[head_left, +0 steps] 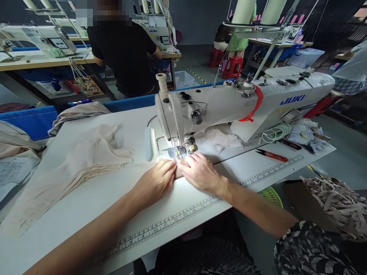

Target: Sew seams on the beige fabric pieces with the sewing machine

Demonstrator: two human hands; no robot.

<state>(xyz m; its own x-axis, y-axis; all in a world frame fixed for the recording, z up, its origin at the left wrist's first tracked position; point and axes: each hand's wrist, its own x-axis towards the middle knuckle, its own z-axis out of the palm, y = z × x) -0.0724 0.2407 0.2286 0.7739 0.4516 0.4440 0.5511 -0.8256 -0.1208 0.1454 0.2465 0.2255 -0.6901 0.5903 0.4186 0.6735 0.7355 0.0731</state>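
My left hand point(159, 177) rests at the front of the sewing machine point(218, 109), its fingers bent and pressed together just left of the needle. From the other side, my right hand point(200, 172) has its curled fingers close to the presser foot point(180, 152). A small piece of beige fabric point(182, 162) shows between the fingertips of both hands, mostly hidden under them. The machine's lamp lights this spot brightly. To the left lies a layered stack of pale cream fabric pieces point(94, 160). More white cloth point(219, 140) is bunched under the machine's arm.
Red-handled thread snips point(272, 155) and a coil of pale green cord point(276, 132) lie on the right. A printed ruler strip point(177, 218) runs along the table's front. Right of the table, a box holds fabric strips point(341, 202). A person in black point(120, 53) sits ahead.
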